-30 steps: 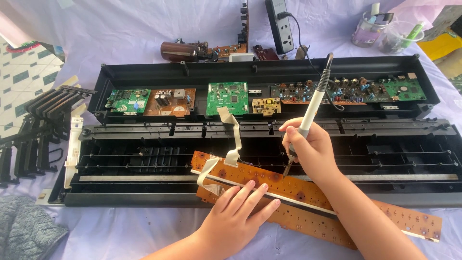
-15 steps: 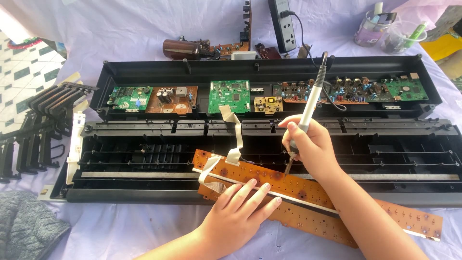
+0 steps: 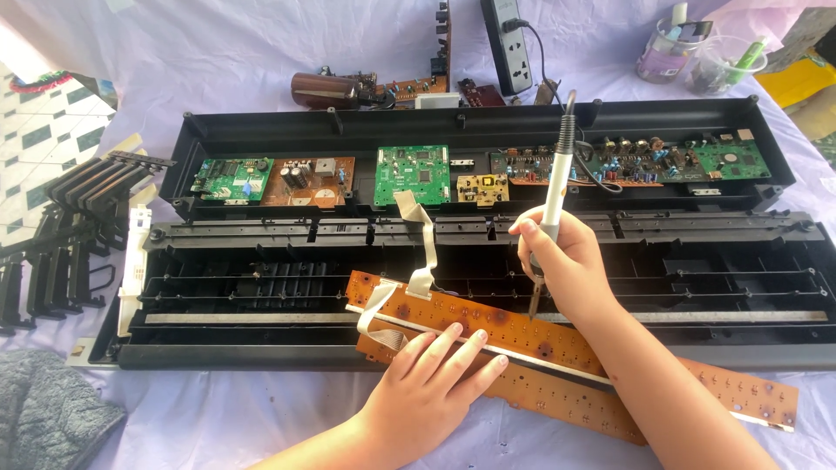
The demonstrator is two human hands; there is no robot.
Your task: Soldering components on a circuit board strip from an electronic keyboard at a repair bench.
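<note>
A long brown circuit board [image 3: 522,335] lies tilted across the front of an opened black keyboard case [image 3: 470,261]. My left hand [image 3: 431,383] presses flat on the board's left part, fingers spread. My right hand [image 3: 566,265] grips a grey soldering iron [image 3: 553,196] like a pen, its tip touching the board near the middle. White ribbon cables [image 3: 422,252] run from the board's left end up to the case.
Green and brown circuit boards [image 3: 414,174] sit in the case's rear tray. Detached black keys [image 3: 70,235] lie at the left. A power strip [image 3: 507,43], a brown cylinder part [image 3: 322,87] and plastic cups [image 3: 688,57] stand at the back. Grey cloth [image 3: 43,418] lies front left.
My right hand and the iron have barely shifted; the tip stays on the board. My left hand keeps pressing the board.
</note>
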